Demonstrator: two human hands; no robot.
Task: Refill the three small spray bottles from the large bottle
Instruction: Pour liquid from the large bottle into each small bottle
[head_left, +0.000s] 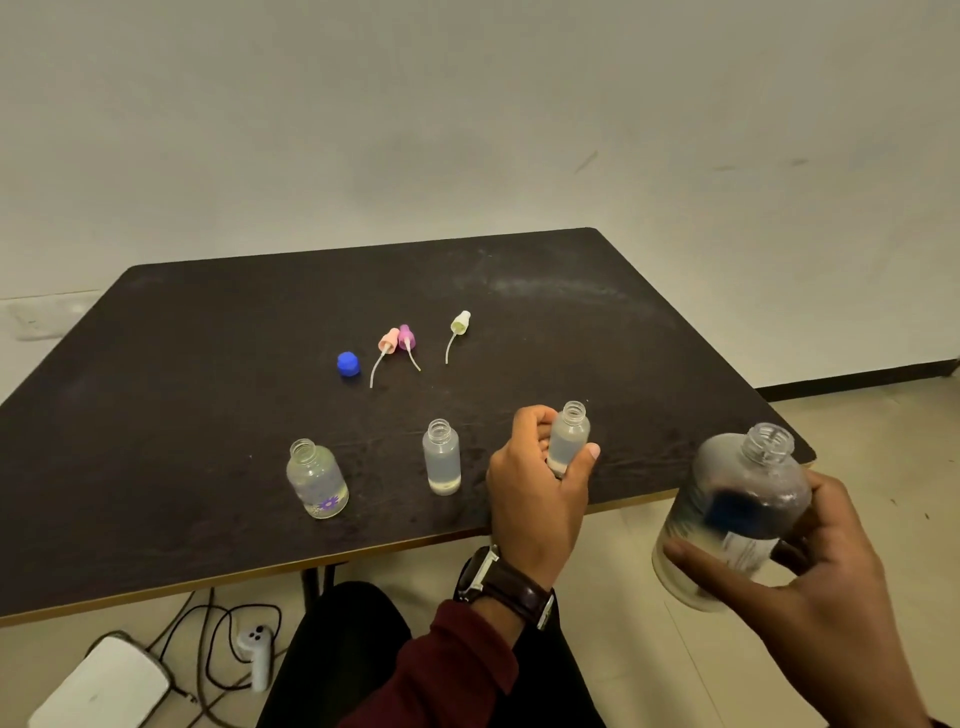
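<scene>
Left hand wrapped round uncapped small spray bottle on table; right hand clasped open large bottle tilted just right of it, off table edge.

A white box and a white power strip with black cables are being seen lying on the floor under the dark desk.

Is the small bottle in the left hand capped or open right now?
Open. The small bottle held by the left hand shows a bare threaded neck, and three spray tops lie loose on the table.
</scene>
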